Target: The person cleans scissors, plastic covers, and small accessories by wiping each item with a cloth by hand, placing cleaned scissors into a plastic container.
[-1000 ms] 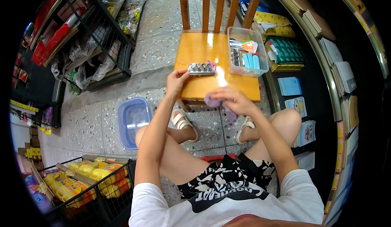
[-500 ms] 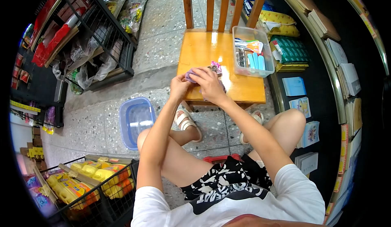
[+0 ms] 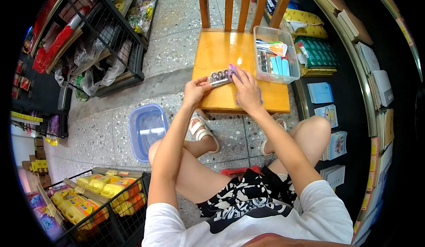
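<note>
My left hand [image 3: 197, 91] pinches the left end of a small clear pack of round silver items [image 3: 218, 78] above the wooden chair seat [image 3: 212, 48]. On the pack's right end lies my right hand [image 3: 248, 92], closed on a purple cloth [image 3: 233, 71], part of which shows below the fingers. Something shiny and pink sits at the pack's far right corner. Beside them, on the seat's right side, stands a clear plastic box [image 3: 290, 77] holding light-blue-handled items and other packs.
A blue basin [image 3: 148, 132] stands on the floor to the left. Wire racks with bagged goods are at the upper left, a wire basket [image 3: 99, 211] with yellow bottles at the lower left. Shelves with notebooks and envelopes [image 3: 374, 87] line the right.
My right hand came from the seat's front edge to the pack with the cloth, then slid along it to the right end. The pack now tilts up toward the right.
</note>
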A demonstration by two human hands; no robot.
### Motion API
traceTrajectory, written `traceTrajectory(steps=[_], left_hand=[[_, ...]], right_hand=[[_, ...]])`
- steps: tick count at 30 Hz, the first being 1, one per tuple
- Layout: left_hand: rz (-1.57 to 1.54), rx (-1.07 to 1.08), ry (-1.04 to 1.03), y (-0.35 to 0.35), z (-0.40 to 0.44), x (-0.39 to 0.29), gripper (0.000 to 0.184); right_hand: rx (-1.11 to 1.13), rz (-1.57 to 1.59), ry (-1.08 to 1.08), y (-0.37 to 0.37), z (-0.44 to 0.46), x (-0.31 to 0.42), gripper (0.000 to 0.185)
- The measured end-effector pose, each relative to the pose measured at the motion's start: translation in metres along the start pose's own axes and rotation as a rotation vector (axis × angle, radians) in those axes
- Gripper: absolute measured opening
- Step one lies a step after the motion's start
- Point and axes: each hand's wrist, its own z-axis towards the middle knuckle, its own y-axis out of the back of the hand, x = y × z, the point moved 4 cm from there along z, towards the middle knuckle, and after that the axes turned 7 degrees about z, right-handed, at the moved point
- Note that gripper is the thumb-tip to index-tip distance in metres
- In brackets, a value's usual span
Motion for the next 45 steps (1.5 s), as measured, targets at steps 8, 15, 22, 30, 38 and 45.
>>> traceTrajectory(steps=[8, 15, 22, 30, 38, 45], left_hand=[[0.047, 0.050, -0.023, 0.001, -0.001, -0.001, 0.049], [0.225, -0.012, -0.102, 0.001, -0.004, -0.003, 0.056], [0.103, 0.152, -0.068, -0.003, -0.003, -0.009, 0.040], [0.189, 0.133, -0.111, 0.002, 0.006, 0.000, 0.021], [0.160, 0.106, -0.047, -0.001, -0.005, -0.009, 0.052], [0.177, 0.099, -0.048, 0.001, -0.003, -0.004, 0.065]], right_hand=[[-0.039, -0.066, -0.115, -0.002, -0.005, -0.014, 0.043], [-0.087, 0.071, -0.017, 0.003, -0.004, -0.003, 0.048], [-0.032, 0.208, 0.180, -0.005, 0.021, 0.047, 0.049], [0.019, 0.126, 0.213, -0.030, 0.020, 0.046, 0.040], [0.146, 0.187, 0.213, -0.019, 0.012, 0.040, 0.043], [0.145, 0.252, 0.172, -0.013, 0.003, 0.034, 0.048]])
